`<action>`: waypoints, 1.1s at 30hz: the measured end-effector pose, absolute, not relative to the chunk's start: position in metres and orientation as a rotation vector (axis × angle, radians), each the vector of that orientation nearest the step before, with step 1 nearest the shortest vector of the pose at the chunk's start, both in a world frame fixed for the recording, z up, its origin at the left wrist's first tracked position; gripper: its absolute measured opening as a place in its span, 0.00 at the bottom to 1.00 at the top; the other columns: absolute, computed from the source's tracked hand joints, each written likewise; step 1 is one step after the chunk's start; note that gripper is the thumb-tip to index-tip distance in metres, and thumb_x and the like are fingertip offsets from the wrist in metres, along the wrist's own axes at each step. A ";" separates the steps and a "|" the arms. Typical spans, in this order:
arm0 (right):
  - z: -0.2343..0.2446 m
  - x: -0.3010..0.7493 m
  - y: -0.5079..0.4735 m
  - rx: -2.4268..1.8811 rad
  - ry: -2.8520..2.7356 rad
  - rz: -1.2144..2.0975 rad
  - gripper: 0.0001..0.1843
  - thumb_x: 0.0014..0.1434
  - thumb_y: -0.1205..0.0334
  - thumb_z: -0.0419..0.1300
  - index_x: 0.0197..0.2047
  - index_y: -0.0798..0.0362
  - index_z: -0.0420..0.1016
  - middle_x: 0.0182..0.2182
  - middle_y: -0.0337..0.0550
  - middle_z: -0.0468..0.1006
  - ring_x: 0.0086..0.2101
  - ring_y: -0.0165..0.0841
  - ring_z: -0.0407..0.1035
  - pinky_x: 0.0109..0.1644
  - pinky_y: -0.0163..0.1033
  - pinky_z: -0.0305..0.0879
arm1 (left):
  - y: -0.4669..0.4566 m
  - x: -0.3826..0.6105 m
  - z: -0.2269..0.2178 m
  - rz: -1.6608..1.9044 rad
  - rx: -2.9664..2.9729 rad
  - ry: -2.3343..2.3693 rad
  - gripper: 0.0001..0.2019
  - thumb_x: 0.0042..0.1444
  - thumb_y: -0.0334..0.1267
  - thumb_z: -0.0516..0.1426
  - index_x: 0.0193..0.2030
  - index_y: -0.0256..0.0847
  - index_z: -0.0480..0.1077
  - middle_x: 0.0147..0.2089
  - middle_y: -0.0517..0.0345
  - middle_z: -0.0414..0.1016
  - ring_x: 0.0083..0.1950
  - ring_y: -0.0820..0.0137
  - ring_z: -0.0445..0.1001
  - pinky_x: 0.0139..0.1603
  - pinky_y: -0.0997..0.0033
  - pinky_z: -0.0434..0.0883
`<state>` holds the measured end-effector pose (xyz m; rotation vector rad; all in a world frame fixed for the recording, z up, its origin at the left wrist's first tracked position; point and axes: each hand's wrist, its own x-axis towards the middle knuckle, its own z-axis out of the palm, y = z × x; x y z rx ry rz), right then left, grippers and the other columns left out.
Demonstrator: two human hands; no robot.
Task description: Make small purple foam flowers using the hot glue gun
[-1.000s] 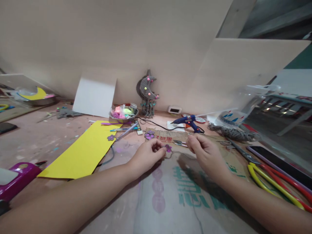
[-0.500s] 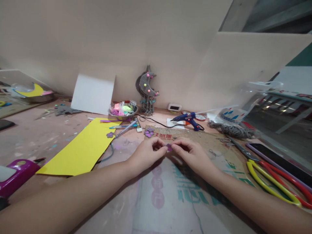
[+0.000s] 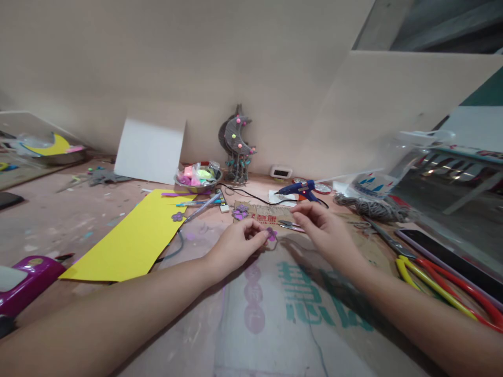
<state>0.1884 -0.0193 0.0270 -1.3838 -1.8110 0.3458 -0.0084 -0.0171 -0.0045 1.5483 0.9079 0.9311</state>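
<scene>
My left hand (image 3: pixel 239 243) pinches a small purple flower (image 3: pixel 271 234) between thumb and fingertips, and a thin grey strand hangs beside it. My right hand (image 3: pixel 324 228) is raised to the right of the flower, thumb and index finger apart, with nothing visible between them. Just left of its fingertips lie small metal snips (image 3: pixel 290 225), partly hidden by the hand. A blue glue gun (image 3: pixel 301 189) with a lit red light rests beyond the right hand. More purple flowers (image 3: pixel 240 211) lie past my left hand, and another grey-purple flower (image 3: pixel 178 216) is on the yellow sheet (image 3: pixel 129 238).
A grey crescent ornament (image 3: pixel 238 139) stands against the wall beside a metal bowl (image 3: pixel 196 184) of coloured clay packets. At right are grey yarn (image 3: pixel 373 207), red-and-yellow-handled scissors (image 3: pixel 444 288) and a phone (image 3: pixel 451 256). A purple tool (image 3: pixel 31 283) lies at left.
My right hand has let go of the purple flower and moved right and slightly up. My left hand keeps the flower, now in plainer view; the snips show between the hands.
</scene>
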 end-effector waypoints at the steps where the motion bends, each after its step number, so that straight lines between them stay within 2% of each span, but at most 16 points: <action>1: 0.029 0.196 -0.013 -1.410 -1.843 0.286 0.11 0.58 0.56 0.53 0.36 0.53 0.71 0.30 0.42 0.75 0.31 0.34 0.69 0.35 0.37 0.64 | -0.017 -0.008 -0.005 0.930 1.533 0.901 0.11 0.53 0.44 0.54 0.33 0.38 0.65 0.28 0.59 0.71 0.27 0.75 0.67 0.26 0.77 0.62; 3: 0.032 0.210 -0.002 -1.479 -2.010 0.160 0.11 0.56 0.58 0.54 0.37 0.54 0.73 0.31 0.45 0.76 0.32 0.36 0.69 0.36 0.39 0.64 | -0.016 -0.008 -0.007 0.941 1.527 0.887 0.10 0.53 0.44 0.54 0.33 0.38 0.65 0.28 0.59 0.71 0.28 0.75 0.67 0.27 0.77 0.63; 5: 0.030 0.222 0.006 -1.527 -2.202 0.073 0.13 0.56 0.57 0.55 0.40 0.53 0.76 0.37 0.48 0.77 0.36 0.39 0.69 0.39 0.42 0.64 | -0.015 -0.008 -0.009 0.957 1.532 0.878 0.10 0.53 0.43 0.55 0.34 0.37 0.65 0.28 0.59 0.70 0.28 0.75 0.66 0.28 0.77 0.63; 8: 0.025 0.229 0.010 -1.523 -2.406 0.016 0.14 0.56 0.56 0.55 0.42 0.51 0.77 0.41 0.48 0.76 0.39 0.40 0.69 0.42 0.43 0.63 | -0.013 -0.008 -0.011 0.980 1.557 0.900 0.10 0.53 0.43 0.55 0.35 0.37 0.67 0.28 0.60 0.70 0.27 0.76 0.65 0.29 0.77 0.62; 12: 0.022 0.225 0.008 -1.473 -2.503 -0.062 0.13 0.58 0.63 0.51 0.40 0.50 0.77 0.40 0.47 0.76 0.40 0.38 0.69 0.44 0.41 0.63 | -0.012 -0.008 -0.010 0.979 1.586 0.944 0.10 0.53 0.43 0.55 0.35 0.37 0.67 0.28 0.59 0.69 0.27 0.76 0.64 0.29 0.77 0.62; 17: 0.019 0.221 0.009 -1.542 -2.469 -0.199 0.14 0.59 0.67 0.48 0.36 0.55 0.76 0.39 0.50 0.76 0.38 0.38 0.69 0.44 0.42 0.62 | -0.013 -0.007 -0.007 0.976 1.544 0.924 0.10 0.54 0.43 0.54 0.33 0.37 0.66 0.28 0.60 0.68 0.26 0.77 0.64 0.27 0.77 0.61; 23: 0.021 0.234 0.014 -1.488 -2.284 -0.341 0.13 0.59 0.64 0.48 0.37 0.54 0.74 0.37 0.50 0.76 0.40 0.42 0.68 0.44 0.45 0.61 | -0.011 -0.005 -0.009 0.977 1.490 0.943 0.11 0.53 0.45 0.54 0.33 0.37 0.65 0.25 0.61 0.68 0.25 0.75 0.65 0.26 0.77 0.62; 28: 0.032 0.216 -0.004 -1.442 -2.013 -0.130 0.16 0.62 0.58 0.44 0.44 0.55 0.68 0.34 0.50 0.75 0.33 0.39 0.68 0.36 0.42 0.62 | -0.008 -0.005 -0.013 1.005 1.416 0.937 0.10 0.53 0.44 0.54 0.34 0.38 0.63 0.25 0.59 0.70 0.27 0.74 0.70 0.28 0.76 0.65; 31: 0.032 0.199 -0.014 -1.455 -2.001 0.075 0.15 0.58 0.52 0.49 0.39 0.53 0.69 0.27 0.45 0.73 0.26 0.37 0.67 0.29 0.40 0.62 | -0.007 -0.003 -0.014 1.018 1.359 0.928 0.09 0.53 0.41 0.54 0.33 0.38 0.63 0.26 0.58 0.72 0.29 0.73 0.72 0.29 0.76 0.66; 33: 0.030 0.195 -0.016 -1.433 -1.997 0.182 0.13 0.56 0.51 0.52 0.34 0.52 0.70 0.25 0.44 0.74 0.26 0.37 0.67 0.28 0.40 0.63 | -0.007 -0.001 -0.014 1.060 1.274 0.883 0.08 0.51 0.40 0.55 0.32 0.38 0.61 0.27 0.58 0.72 0.29 0.73 0.74 0.29 0.76 0.68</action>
